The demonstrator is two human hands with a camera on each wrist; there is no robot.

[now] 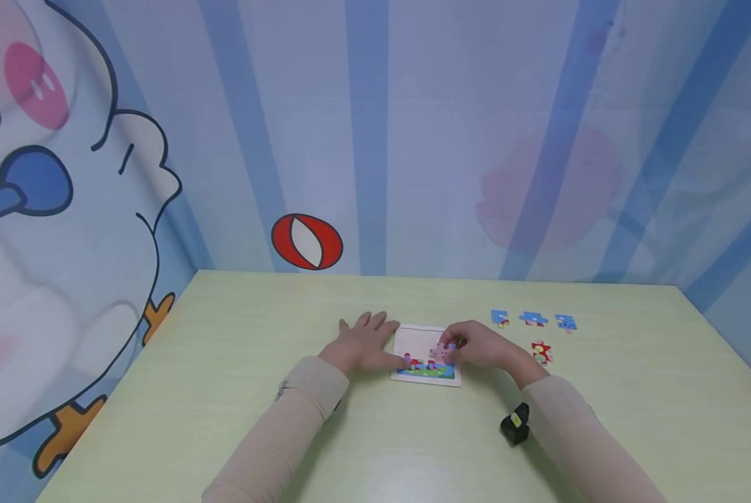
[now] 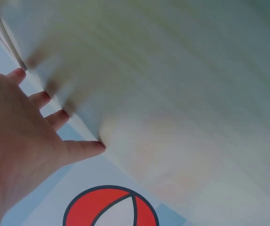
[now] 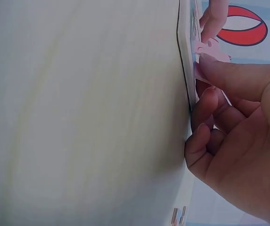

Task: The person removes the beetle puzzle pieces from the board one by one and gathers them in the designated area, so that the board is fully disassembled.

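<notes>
Head view: pink jigsaw piece (image 1: 441, 351) is over the right half of the white-bordered jigsaw tray (image 1: 416, 338), pinched between thumb and fingers of the right hand (image 1: 483, 346); right wrist view confirms the thumb on it. Left hand (image 1: 365, 346) lies flat at the tray's left side, fingers straight and spread, thumb reaching over the tray's near-left corner; can't tell how hard it presses. Handling, my read: piece is thin, near weightless, stiff like card or thin board, face probably a bit slick; tabs are the weak spot. Best hold is opposite edges of the body, off the tabs. Coloured picture section (image 1: 434, 372) fills the tray's near part. Right of the tray: red-and-yellow piece (image 1: 541, 352); further back on that side, three blue pieces (image 1: 499, 317) (image 1: 533, 318) (image 1: 566, 322) in a row. Nearer than the tray, to its right, a small black device (image 1: 515, 425) by the right sleeve. Surface under the tray is a pale yellow-green table (image 1: 274, 314), smooth-looking, faint grain. Behind the tray, a blue striped backdrop (image 1: 438, 140) with a printed red-and-white ball (image 1: 283, 241).
</notes>
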